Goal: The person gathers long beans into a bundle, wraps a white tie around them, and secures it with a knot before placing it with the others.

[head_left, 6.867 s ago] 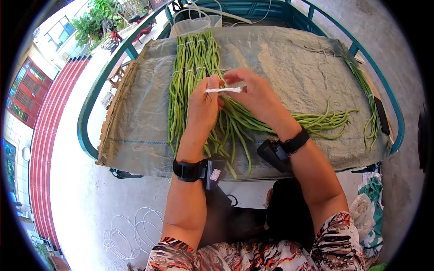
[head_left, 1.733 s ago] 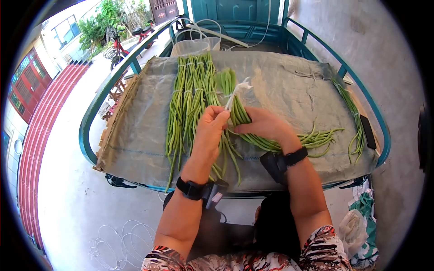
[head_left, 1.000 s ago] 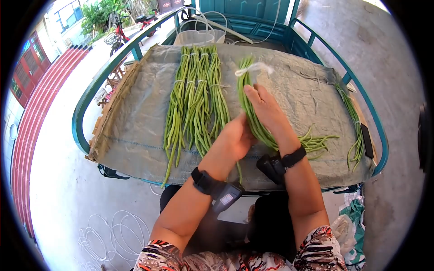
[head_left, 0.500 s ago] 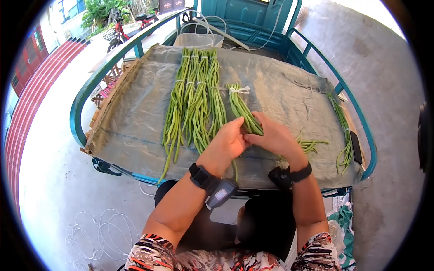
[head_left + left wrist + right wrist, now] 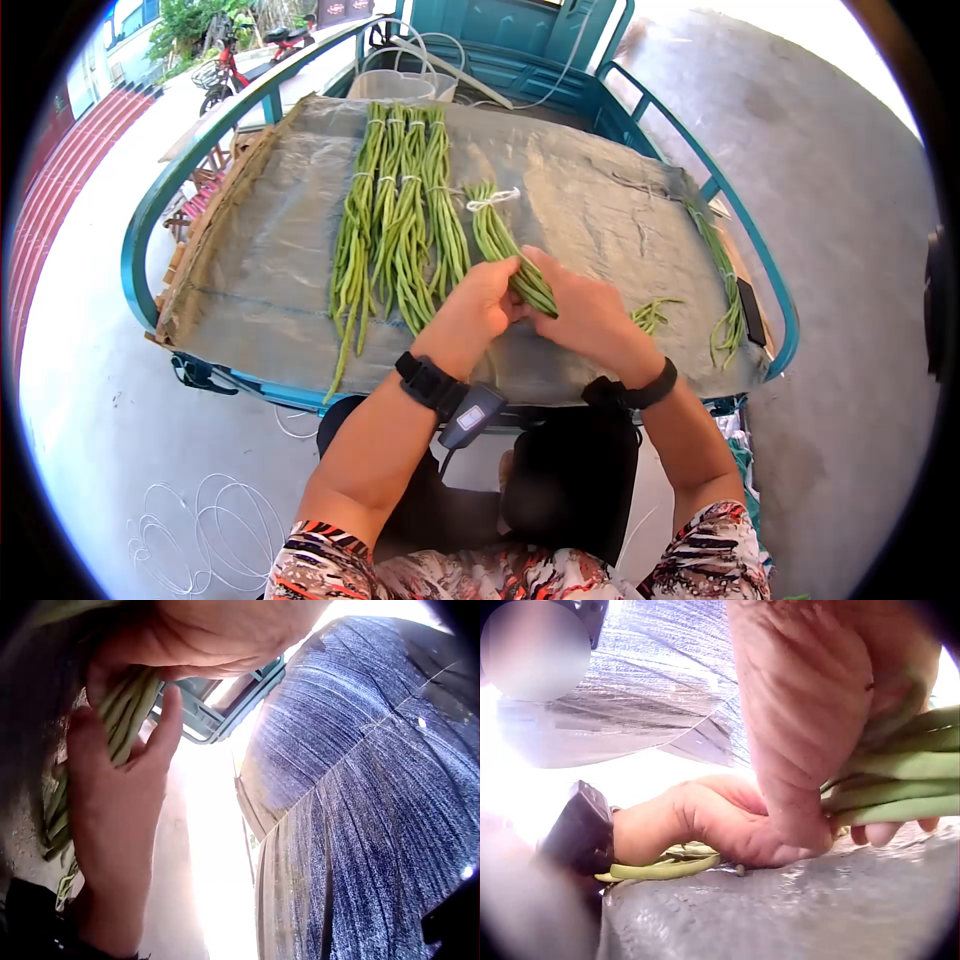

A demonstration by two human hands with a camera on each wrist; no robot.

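A bundle of long green beans slants across the sheet, tied near its far end with a white strip. Both hands are around its middle, close together. The left hand grips from the left side, its thumb along the beans; the right hand holds from the right. In the right wrist view, beans emerge past the right hand, with the left hand behind. The left wrist view shows beans between the thumb and fingers of the right hand. Bean ends show beyond the right hand.
Several tied bean bundles lie side by side on the left. Another bundle lies by the right edge near a dark flat object. Teal rails border the sheet; a clear bucket stands behind.
Earlier both hands worked the white strip; the left let go of it and moved down to the beans. The bundle was lifted, shifted and lowered, its tied end on the sheet, with both hands around its middle.
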